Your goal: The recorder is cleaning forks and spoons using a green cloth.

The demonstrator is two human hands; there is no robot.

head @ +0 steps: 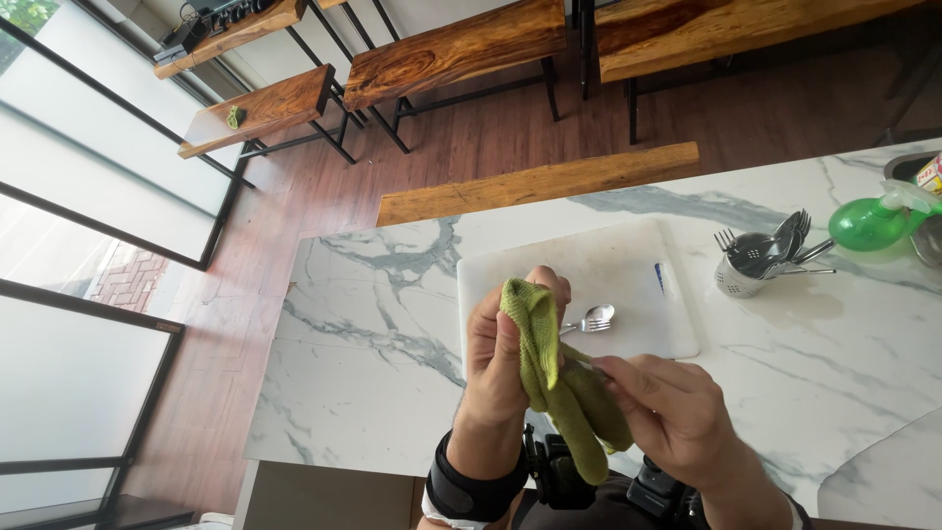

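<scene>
Standing by the marble table (373,324) here, and the person is holding a green cloth (559,388) up over the near edge of it. The left hand (505,353) is clenching around the upper part of the cloth, thumb pressing on the front, so the top of the cloth is sticking up past the fingers. The right hand (672,412) is pinching something thin and shiny right against the cloth; it's looking like a piece of cutlery (586,365), but most of it is wrapped in the cloth, so I can't say which kind. The rest of the cloth is hanging down between the two wrists.

Just beyond the hands, a white cutting board (628,270) is lying flat on the table, with a fork and spoon (592,319) lying on it side by side, plus a small blue-and-white thing (661,278) near its right edge that's too small to make out. To the right of the board, a white perforated holder (738,278) is standing full of forks and spoons. Further right, a green spray bottle (868,224) is lying on its side near the sink corner (908,165).

Far side of the table, wooden benches (535,184) and tables are sitting on a dark wood floor (471,147), with big frosted windows (88,245) on the left.
</scene>
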